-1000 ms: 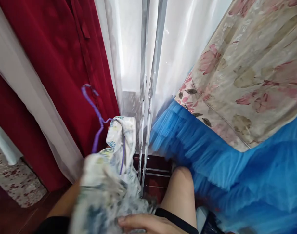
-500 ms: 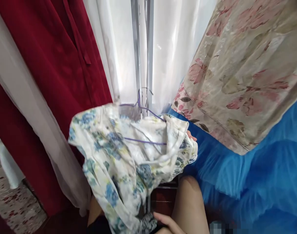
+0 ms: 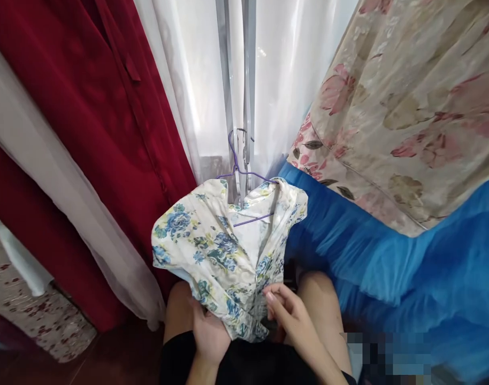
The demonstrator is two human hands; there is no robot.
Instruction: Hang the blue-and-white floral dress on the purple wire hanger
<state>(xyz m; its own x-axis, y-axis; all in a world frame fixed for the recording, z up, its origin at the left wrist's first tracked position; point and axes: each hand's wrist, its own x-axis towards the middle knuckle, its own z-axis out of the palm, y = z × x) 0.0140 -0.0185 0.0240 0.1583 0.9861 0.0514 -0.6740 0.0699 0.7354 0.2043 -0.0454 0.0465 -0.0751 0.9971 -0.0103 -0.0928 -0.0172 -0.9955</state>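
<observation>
A white blouse with blue and yellow-green flowers hangs on a purple hanger, its V-neck facing me. The blouse's lower part lies between my knees, gathered at the waist. My left hand grips its lower left side, with the fingers partly hidden behind the fabric. At the front, near the waist, my right hand has thumb and index finger pinched together at the blouse's edge. The other fingers of that hand are curled in. The hanger's hook is up against a metal rack pole.
Dark red cloth and a sheer whitish drape hang at left. White fabric is behind the pole. To the right hang a beige floral garment and blue tulle. My knees flank the blouse.
The blouse has turned from a tilted, bunched position to face me more upright. A hand no longer shows behind its right sleeve. Both hands are now low on the blouse.
</observation>
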